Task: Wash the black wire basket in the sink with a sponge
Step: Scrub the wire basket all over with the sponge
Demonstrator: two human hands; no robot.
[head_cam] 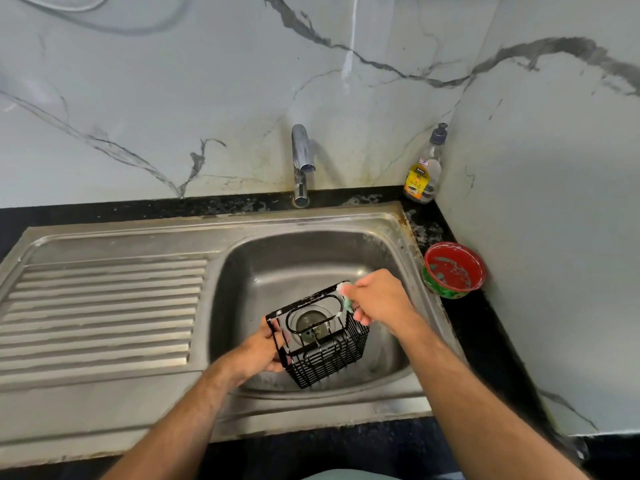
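The black wire basket (323, 344) is held tilted over the steel sink bowl (263, 271), above the drain. My left hand (265, 351) grips the basket's left side near its rim. My right hand (375, 299) holds a green soapy sponge (346, 297) against the basket's upper right corner. White foam sits on the rim there. Most of the sponge is hidden inside my fingers.
A chrome tap (300, 164) stands behind the bowl with no water running. The ribbed draining board (100, 313) lies to the left. A dish-soap bottle (424, 171) stands in the back right corner, and a red and green tub (453, 270) sits on the black counter at the right.
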